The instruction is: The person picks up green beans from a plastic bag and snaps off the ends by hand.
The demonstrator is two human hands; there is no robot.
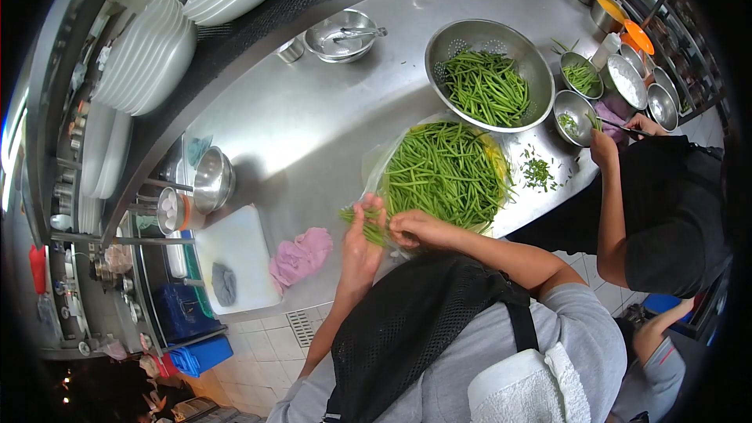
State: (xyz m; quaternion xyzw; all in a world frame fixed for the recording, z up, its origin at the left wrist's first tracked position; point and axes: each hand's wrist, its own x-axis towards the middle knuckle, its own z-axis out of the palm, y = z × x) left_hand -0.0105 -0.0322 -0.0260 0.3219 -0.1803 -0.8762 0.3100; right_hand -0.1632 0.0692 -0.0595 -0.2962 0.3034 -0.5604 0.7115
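My left hand (362, 244) is closed around a small bunch of green beans (350, 216), whose ends stick out between the fingers. Close beside it, my right hand (419, 229) has its fingers pinched together; what is between them is hidden. Just beyond both hands lies a large heap of green beans (442, 172) in an open clear plastic bag (374, 175). Behind the bag stands a perforated steel colander (540, 70) with more green beans inside.
A pink cloth (301, 257) and a white cutting board (235, 254) are to the left. Steel bowls (215, 180) and tongs (360, 33) sit farther off. At right, a co-worker's hand (605, 149) holds beans over a bowl, near bean trimmings (539, 172). A plate shelf (235, 55) overhangs the table.
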